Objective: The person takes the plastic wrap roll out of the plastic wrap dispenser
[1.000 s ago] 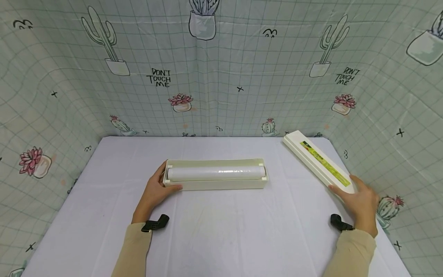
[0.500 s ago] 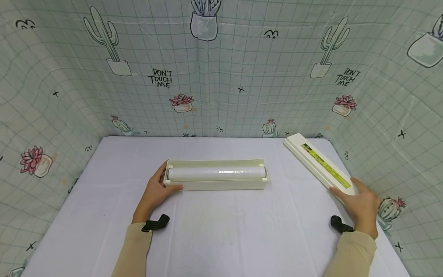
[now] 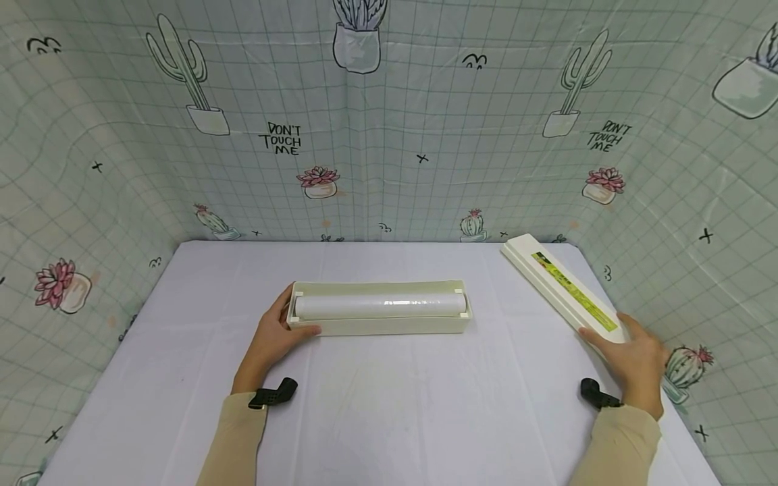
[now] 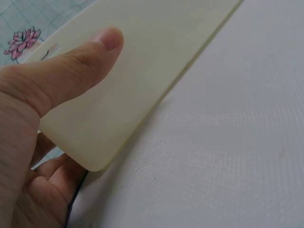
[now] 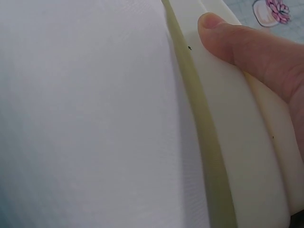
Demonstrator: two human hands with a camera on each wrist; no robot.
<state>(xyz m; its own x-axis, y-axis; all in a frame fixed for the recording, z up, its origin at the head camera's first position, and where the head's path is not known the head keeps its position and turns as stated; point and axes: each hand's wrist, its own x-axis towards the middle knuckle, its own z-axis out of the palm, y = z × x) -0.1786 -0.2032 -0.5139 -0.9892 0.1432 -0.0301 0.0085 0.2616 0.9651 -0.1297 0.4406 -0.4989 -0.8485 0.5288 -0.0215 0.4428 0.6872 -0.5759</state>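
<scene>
A long cream cling film dispenser box [image 3: 389,327] lies in the middle of the table with its top off. Inside it is a white, shiny roll of film [image 3: 365,305]. My left hand [image 3: 273,337] grips the box's left end, thumb on the front wall [image 4: 118,95] and fingers round behind. At the right, a white lid [image 3: 529,260] with a yellow-green label [image 3: 574,290] lies slantwise. My right hand [image 3: 635,358] holds its near end, thumb on the left side and fingers on the right. In the right wrist view the thumb presses the lid's side [image 5: 218,95].
A white cloth [image 3: 413,405] covers the table. Behind and at both sides hangs a grid-patterned curtain [image 3: 395,121] with cactus prints. The lid and right hand are close to the table's right edge. Each wrist wears a black camera [image 3: 275,393].
The lid's far end has shifted very slightly to the right and toward me. Both hands keep their holds, and the box has stayed in place.
</scene>
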